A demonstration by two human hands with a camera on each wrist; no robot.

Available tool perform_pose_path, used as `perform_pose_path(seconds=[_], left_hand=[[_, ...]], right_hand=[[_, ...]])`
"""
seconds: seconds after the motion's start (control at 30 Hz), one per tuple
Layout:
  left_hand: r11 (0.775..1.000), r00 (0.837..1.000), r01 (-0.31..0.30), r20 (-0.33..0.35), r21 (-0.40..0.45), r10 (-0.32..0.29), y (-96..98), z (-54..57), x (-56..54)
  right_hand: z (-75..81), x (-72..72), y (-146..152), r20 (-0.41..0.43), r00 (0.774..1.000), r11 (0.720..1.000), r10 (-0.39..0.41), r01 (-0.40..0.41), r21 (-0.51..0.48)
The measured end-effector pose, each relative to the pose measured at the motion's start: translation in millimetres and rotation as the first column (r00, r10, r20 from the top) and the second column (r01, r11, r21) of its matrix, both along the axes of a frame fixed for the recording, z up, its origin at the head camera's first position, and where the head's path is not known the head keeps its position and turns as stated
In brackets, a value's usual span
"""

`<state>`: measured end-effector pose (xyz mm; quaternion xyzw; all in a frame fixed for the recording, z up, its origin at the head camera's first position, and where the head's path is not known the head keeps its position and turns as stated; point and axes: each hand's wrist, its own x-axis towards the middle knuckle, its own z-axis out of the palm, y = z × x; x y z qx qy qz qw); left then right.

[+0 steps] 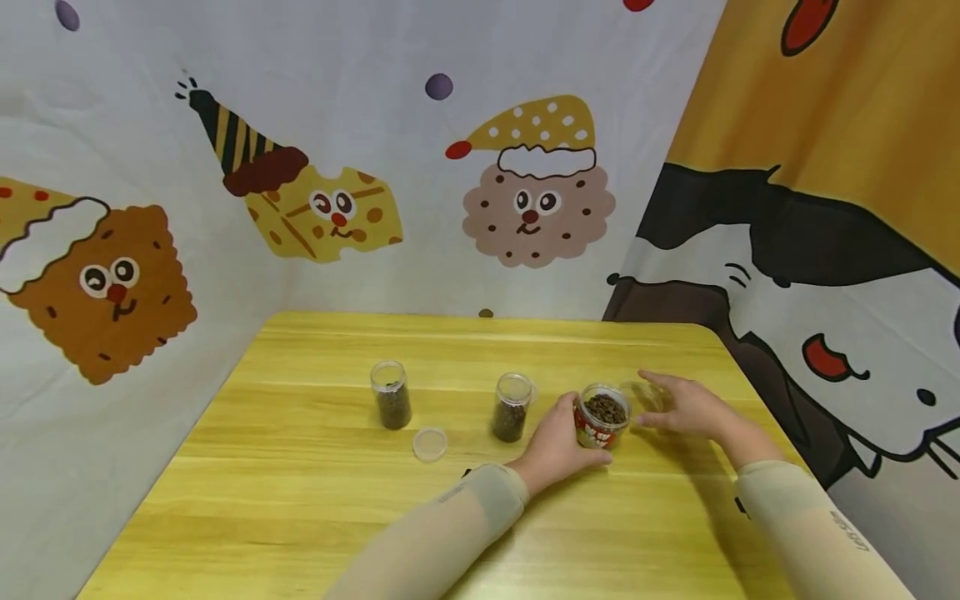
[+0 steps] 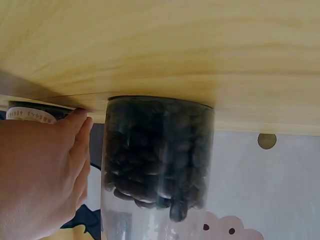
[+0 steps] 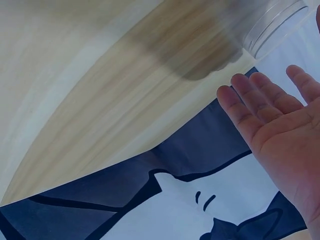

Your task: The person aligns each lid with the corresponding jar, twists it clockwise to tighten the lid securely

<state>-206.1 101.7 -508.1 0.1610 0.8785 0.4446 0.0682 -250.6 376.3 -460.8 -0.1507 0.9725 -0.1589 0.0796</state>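
My left hand (image 1: 558,446) grips a short clear jar (image 1: 600,421) with a red label, its top uncovered and brown pieces inside. In the left wrist view that hand (image 2: 47,170) is curled round the jar, which it mostly hides. To the jar's right, my right hand (image 1: 686,406) is spread with nothing in it. The right wrist view shows this hand (image 3: 285,115) with fairly straight fingers, apart from a clear plastic lid (image 3: 277,25). Left of the held jar stands a taller clear jar (image 1: 512,408) of dark, bean-like pieces, also uncovered.
Farther left stands another tall clear jar (image 1: 392,396) with dark contents. Near its base a round clear lid (image 1: 430,445) lies flat on the wooden table (image 1: 300,517). A printed cloth (image 1: 360,50) hangs behind the table and at its sides.
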Motion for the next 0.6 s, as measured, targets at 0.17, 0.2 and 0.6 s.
perform_pose_path(seconds=[0.17, 0.2, 0.6], left_hand=[[0.998, 0.998, -0.059, 0.031, 0.024, 0.059, 6.7, 1.2, -3.3], [0.997, 0.997, -0.067, 0.032, 0.025, 0.066, 7.8, 1.3, -4.0], [0.996, 0.996, -0.082, -0.016, 0.038, 0.083, 16.6, -1.2, -8.2]], right_hand=[[-1.0, -0.9, -3.5, 0.004, 1.000, 1.000, 0.001, -0.001, 0.007], [-1.5, -1.2, -3.6, 0.006, 1.000, 1.000, 0.000, 0.000, 0.009], [-7.4, -3.7, -6.0, 0.002, 0.999, 0.998, 0.034, -0.034, 0.048]])
